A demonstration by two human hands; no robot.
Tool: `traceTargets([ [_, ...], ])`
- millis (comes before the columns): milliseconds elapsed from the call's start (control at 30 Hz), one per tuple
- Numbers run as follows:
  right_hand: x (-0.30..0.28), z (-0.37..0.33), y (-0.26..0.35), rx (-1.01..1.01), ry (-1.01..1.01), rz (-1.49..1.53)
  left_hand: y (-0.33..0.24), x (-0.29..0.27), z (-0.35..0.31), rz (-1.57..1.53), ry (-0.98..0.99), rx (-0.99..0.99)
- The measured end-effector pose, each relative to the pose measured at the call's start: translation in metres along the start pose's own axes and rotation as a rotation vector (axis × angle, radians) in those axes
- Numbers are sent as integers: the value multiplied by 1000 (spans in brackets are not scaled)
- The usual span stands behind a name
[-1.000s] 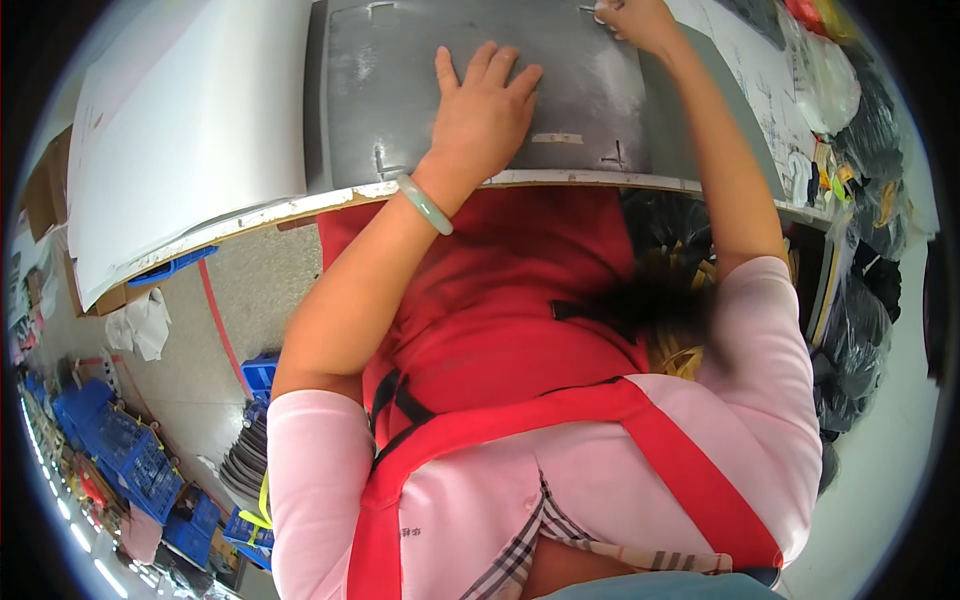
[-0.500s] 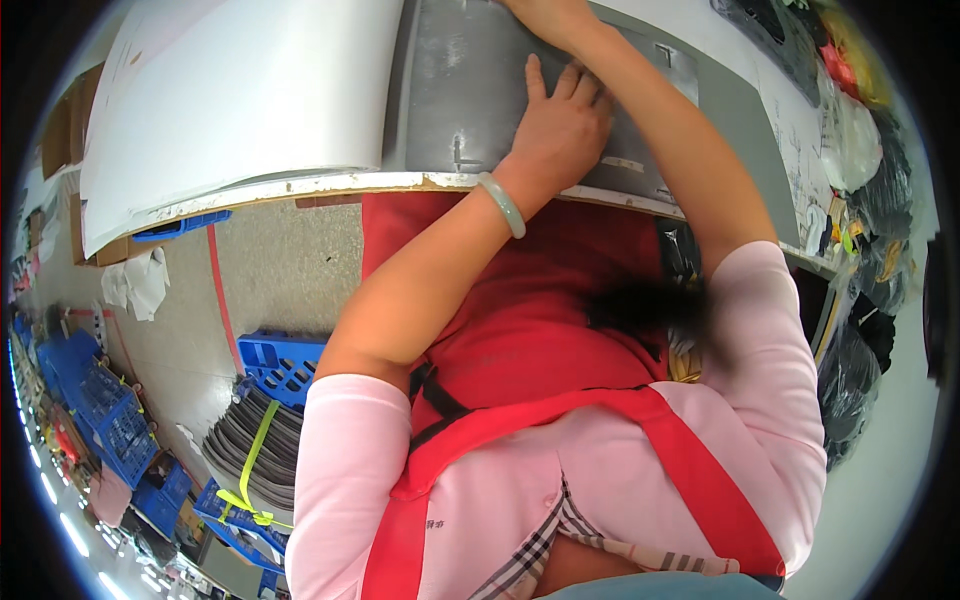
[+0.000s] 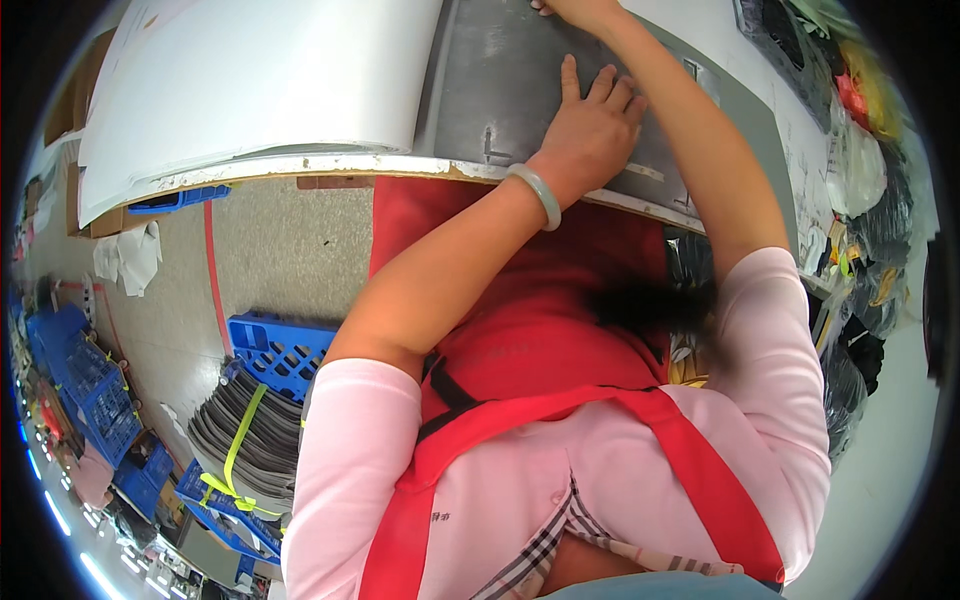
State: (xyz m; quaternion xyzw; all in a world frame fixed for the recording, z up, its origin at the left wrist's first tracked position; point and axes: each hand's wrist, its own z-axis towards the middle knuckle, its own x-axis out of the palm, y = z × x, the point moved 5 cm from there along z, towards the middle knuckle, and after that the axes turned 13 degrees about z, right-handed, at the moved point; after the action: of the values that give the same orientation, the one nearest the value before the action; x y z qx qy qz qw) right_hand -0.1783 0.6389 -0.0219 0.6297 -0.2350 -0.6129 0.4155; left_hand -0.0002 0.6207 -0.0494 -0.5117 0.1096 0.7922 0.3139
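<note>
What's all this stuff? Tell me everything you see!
Table: one, white, top
Board: one, dark grey, on table
Sheet: one, lighter grey, right of board
Paper: uncounted, white, table's left
Crates: several, blue, left side
Bundle: one, grey, yellow-strapped, lower left
Bags: several, clear and black, far right
Cardboard: some, brown, upper left
Scrap: one, white, left floor
Line: one, red, floor
Apron: one, red, worn
Shirt: one, pink, worn
Bracelet: one, pale green, left arm
Left hand: one, bare, on board, fingers spread
Right hand: one, bare, cut off at top
</note>
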Motion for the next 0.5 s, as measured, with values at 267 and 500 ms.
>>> traceTargets([
  [267,9,1,-4,215,27,148,-1,-2,2,24,-61,38],
  [500,10,-86,26,325,207,249,-8,13,1,86,-25,-4],
])
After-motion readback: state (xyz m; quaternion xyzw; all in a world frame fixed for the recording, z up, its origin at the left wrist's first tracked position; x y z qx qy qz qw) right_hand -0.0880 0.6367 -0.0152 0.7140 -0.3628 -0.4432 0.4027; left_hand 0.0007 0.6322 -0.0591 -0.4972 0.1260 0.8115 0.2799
